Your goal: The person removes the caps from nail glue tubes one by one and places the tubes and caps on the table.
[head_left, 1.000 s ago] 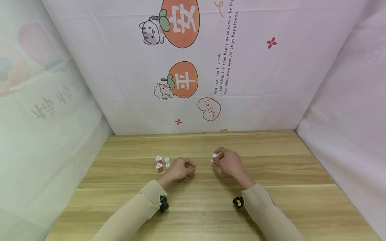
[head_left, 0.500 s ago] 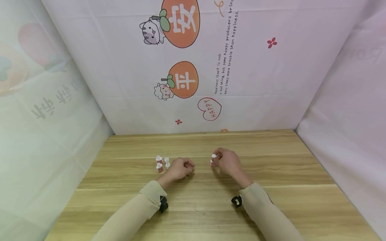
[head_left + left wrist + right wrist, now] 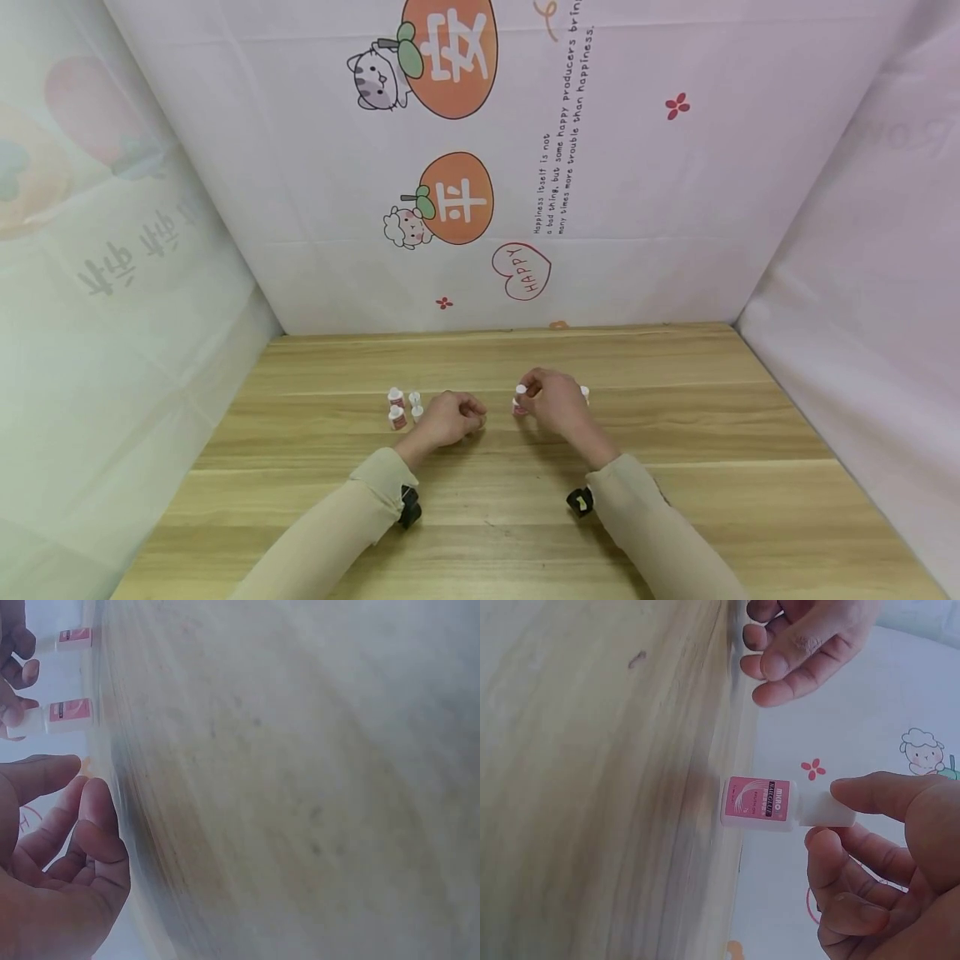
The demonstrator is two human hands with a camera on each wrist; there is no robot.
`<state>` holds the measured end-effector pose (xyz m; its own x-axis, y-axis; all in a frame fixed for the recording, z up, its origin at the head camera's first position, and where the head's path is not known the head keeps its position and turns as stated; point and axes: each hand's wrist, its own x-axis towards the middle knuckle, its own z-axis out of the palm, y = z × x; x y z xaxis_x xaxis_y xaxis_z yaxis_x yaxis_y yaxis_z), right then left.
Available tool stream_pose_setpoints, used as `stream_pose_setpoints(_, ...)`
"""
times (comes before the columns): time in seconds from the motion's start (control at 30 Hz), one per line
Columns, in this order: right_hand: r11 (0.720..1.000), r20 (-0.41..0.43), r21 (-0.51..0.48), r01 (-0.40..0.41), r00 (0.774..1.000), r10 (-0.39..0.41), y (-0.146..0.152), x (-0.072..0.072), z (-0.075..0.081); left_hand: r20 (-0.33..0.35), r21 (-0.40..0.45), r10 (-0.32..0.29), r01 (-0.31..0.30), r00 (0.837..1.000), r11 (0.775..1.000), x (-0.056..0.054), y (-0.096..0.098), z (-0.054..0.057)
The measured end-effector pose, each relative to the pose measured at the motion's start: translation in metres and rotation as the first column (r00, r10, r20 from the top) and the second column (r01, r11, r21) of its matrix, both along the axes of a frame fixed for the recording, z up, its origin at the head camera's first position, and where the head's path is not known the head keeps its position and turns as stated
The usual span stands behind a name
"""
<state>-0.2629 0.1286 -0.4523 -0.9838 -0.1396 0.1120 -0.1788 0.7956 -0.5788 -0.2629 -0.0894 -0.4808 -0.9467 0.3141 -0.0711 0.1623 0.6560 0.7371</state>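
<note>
Just right of centre on the table (image 3: pixel 495 558), the right hand (image 3: pixel 557 402) pinches a bottle (image 3: pixel 757 804) by its cap (image 3: pixel 817 808), now further left, apparently bringing it nearer the loosely curled, empty left hand (image 3: pixel 448 419) and uncovering a second bottle (image 3: pixel 585 394) at right

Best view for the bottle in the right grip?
Right wrist: the bottle is large, its pink label facing the camera and partly readable. Head shows it small, partly behind the right grip. Left wrist shows it near the left edge, label unreadable.
</note>
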Motion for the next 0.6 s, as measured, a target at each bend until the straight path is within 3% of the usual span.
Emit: stream_pose_setpoints(0.6, 0.999, -0.009, 0.022, -0.046, 0.999, 0.046, -0.022, 0.004, 0.0, 0.015, -0.004, 0.004, -0.004, 1.0, 1.0, -0.006, 0.008, -0.001)
